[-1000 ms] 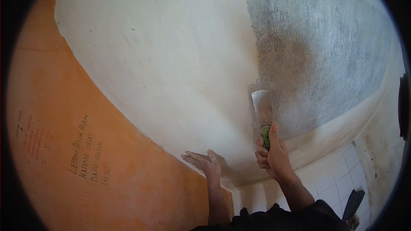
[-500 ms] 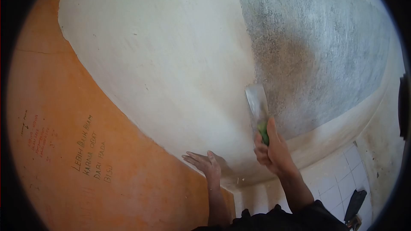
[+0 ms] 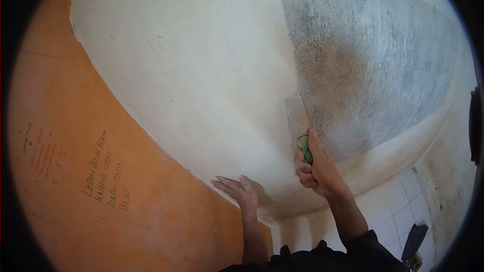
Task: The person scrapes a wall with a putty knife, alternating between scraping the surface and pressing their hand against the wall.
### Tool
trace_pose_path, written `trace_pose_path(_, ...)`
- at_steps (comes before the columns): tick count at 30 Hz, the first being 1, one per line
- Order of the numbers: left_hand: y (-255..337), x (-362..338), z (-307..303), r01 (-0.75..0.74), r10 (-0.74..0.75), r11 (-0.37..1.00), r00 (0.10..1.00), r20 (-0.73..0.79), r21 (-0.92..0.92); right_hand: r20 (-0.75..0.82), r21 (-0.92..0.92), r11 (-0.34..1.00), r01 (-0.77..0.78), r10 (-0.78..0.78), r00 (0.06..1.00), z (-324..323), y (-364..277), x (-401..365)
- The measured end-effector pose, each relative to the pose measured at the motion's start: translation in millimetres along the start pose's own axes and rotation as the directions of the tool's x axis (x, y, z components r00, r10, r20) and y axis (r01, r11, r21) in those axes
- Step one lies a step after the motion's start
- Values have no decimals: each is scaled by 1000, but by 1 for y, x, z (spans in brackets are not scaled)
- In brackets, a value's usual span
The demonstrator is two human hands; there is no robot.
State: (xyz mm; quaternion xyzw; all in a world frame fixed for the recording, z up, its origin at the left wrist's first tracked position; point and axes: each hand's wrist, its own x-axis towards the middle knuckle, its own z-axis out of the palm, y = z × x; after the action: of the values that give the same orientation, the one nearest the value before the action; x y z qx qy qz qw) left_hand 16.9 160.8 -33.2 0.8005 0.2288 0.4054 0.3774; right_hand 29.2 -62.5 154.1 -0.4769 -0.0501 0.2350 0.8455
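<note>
Scraper (image 3: 297, 122) at the left edge of the grey patch (image 3: 373, 65)

Right hand (image 3: 318, 168): fingers curled round the scraper's green handle (image 3: 305, 149), thumb laid along it. Blade (image 3: 295, 111) points up and a little left, over the white wall (image 3: 191, 70), its right side along the grey margin. Whether the full blade edge touches the wall, cannot tell.

Left hand (image 3: 236, 191): low on the white, well apart from the scraper, near the orange border. Fingers extended to the left, thumb standing away from them; hand spread, holding nothing, appears propped against the surface. Shadow just right of it.

Grey patch: rough, streaked, ragged along top and left; darker shadow across its lower left part. Pale strip runs beneath it.

Orange area (image 3: 166, 211) fills the left side. Dark capital lettering (image 3: 101, 171) on it, smaller red writing (image 3: 41, 156) farther left, thin crack (image 3: 50, 54) above.

Lower right: white tiles (image 3: 398, 205), dark object (image 3: 415, 239) by them, identity unclear. Black sleeve (image 3: 372, 252) at the bottom edge.
</note>
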Motion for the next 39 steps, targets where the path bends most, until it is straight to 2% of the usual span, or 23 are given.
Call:
trace_pose_path(5, 27, -5, -6, -62, 58, 997, 995, -85, -53, -12, 20, 1000, -5, 5, 1000, 2, 2, 1)
trace_pose_path(8, 43, -30, -4, -26, 1, 978, 992, -123, -206, 50, 10, 1000, 16, -17, 999, 7, -6, 5)
trace_pose_path(10, 48, -47, -2, -61, 84, 886, 996, 30, -459, 36, -87, 992, 96, -93, 995, 3, -5, 6)
trace_pose_path(11, 52, -55, 0, -62, 82, 886, 996, 25, -459, 40, -90, 991, 95, -92, 995, 2, 1, 8)
trace_pose_path(12, 77, -59, -7, 117, 86, 729, 962, 260, -675, 25, -94, 981, 168, -166, 986, 3, 9, 11)
trace_pose_path(13, 102, -63, -15, 332, 154, 519, 870, 468, -788, 9, -98, 966, 238, -238, 971, 2, 15, 12)
trace_pose_path(14, 125, -63, -23, 329, 147, 520, 875, 461, -789, 18, -100, 967, 232, -232, 973, 2, 16, 11)
trace_pose_path(16, 164, -55, -30, 300, 246, 649, 787, 566, -699, -31, -360, 899, 249, -279, 960, 2, 19, 10)
trace_pose_path(17, 164, -49, -25, 275, 241, 715, 766, 596, -643, -21, -360, 900, 247, -273, 962, -2, 21, 13)
trace_pose_path(19, 157, -37, -14, 364, 237, 657, 731, 640, -660, 91, -537, 712, 453, -486, 870, -17, 23, 24)
trace_pose_path(20, 158, -32, -11, 452, 243, 595, 686, 685, -664, 100, -536, 710, 456, -483, 870, -22, 23, 25)
trace_pose_path(23, 174, -23, -9, 362, 260, 631, 735, 627, -687, 268, -508, 726, 464, -380, 886, -37, 20, 23)
trace_pose_path(24, 174, -25, -10, 363, 253, 630, 740, 623, -687, 219, -529, 660, 534, -502, 837, -42, 19, 19)
trace_pose_path(25, 173, -27, -10, 562, 222, 487, 661, 717, -669, 171, -554, 585, 593, -617, 768, -49, 18, 17)
trace_pose_path(26, 173, -30, -9, 730, 218, 317, 565, 796, -605, 178, -558, 582, 592, -612, 770, -64, 22, 18)
trace_pose_path(27, 173, -36, -7, 731, 215, 306, 571, 792, -610, 33, -647, 464, 605, -776, 630, -84, 31, 22)
trace_pose_path(28, 173, -42, -6, 805, 186, 203, 527, 829, -557, -84, -737, 348, 579, -898, 433, -103, 38, 25)
trace_pose_path(29, 174, -46, -4, 860, 165, 95, 483, 860, -501, -67, -736, 342, 584, -896, 440, -116, 40, 27)
trace_pose_path(31, 177, -48, 1, 840, 162, 114, 512, 844, -531, -28, -966, 74, 246, -982, 187, -136, 46, 32)
trace_pose_path(32, 179, -48, 4, 824, 170, 141, 527, 833, -549, -18, -965, 68, 253, -981, 194, -146, 47, 37)
trace_pose_path(34, 191, -42, 7, 816, 178, 84, 553, 814, -573, 56, -960, 55, 273, -922, 383, -167, 47, 44)
trace_pose_path(36, 204, -38, 5, 802, 188, 23, 582, 791, -596, 74, -975, 30, 219, -889, 452, -185, 56, 53)
trace_pose_path(39, 209, -35, -5, 836, 228, -63, 544, 807, -546, 95, -990, -23, 136, -830, 550, -204, 67, 67)
